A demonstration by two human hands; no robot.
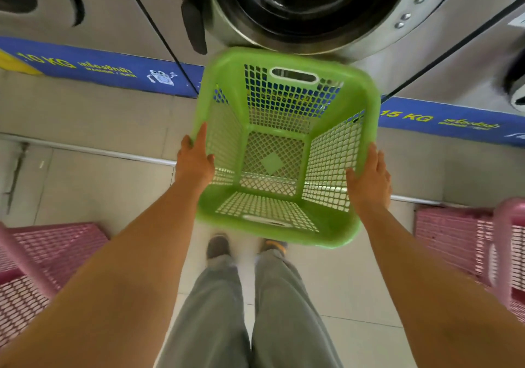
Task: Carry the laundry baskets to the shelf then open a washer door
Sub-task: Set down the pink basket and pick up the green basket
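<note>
I hold an empty green mesh laundry basket (227, 64) in front of me, off the floor, slightly tilted. My left hand (194, 160) grips its left rim and my right hand (369, 177) grips its right rim. Straight ahead, just beyond the basket, is a steel washer (443, 41) with a round door (306, 7) and a black handle (196, 15) at its left side. Whether the door is latched I cannot tell. No shelf is in view.
A pink basket (42, 254) stands on the floor at my left and another pink basket (477, 242) at my right. A second washer (85, 7) is to the left. A blue band (99, 66) runs along the machine bases above a concrete plinth. My feet are on tiled floor (355, 282).
</note>
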